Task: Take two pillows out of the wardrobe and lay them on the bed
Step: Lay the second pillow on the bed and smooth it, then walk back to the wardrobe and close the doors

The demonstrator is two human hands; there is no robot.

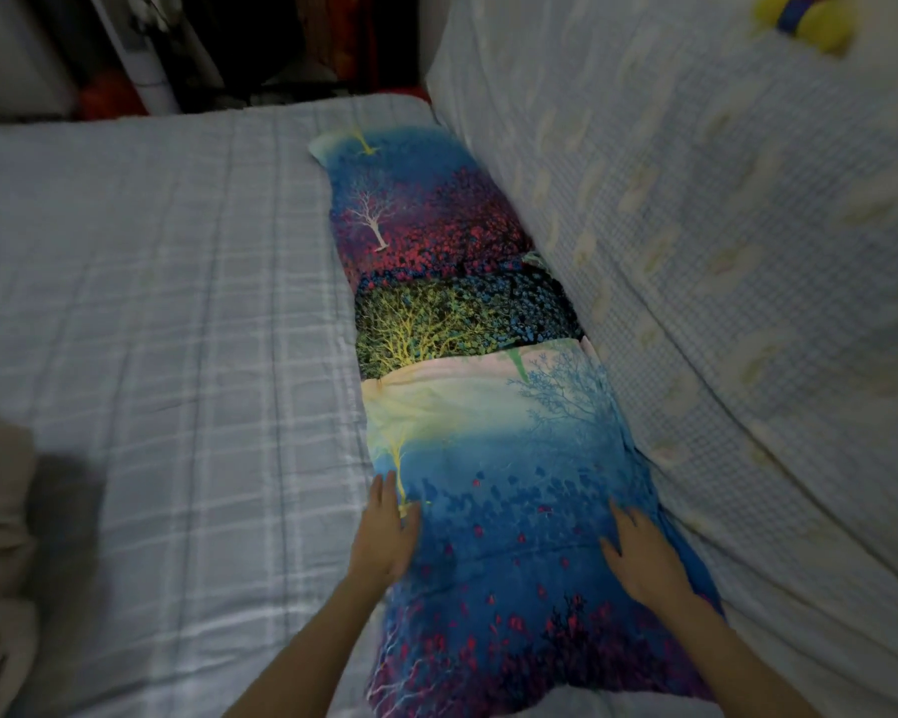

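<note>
Pillows: two lie end to end on the bed, and both hands rest flat on the near one.

The near pillow (509, 489) is blue with little red spots and a pale top, and it lies on the checked bed cover (151, 303), right beside the tall padded side (695, 225) in blue checks. The far pillow (436, 241) touches its top end and has white and yellow trees on it. The left hand (384, 531) lies on the pillow's left edge with its fingers (382, 489) straight and loose, gripping nothing. The right hand (644, 551) lies on the right part, fingers spread wide, also gripping nothing. A yellow and blue toy (810, 15) sits far off at the top corner.
</note>
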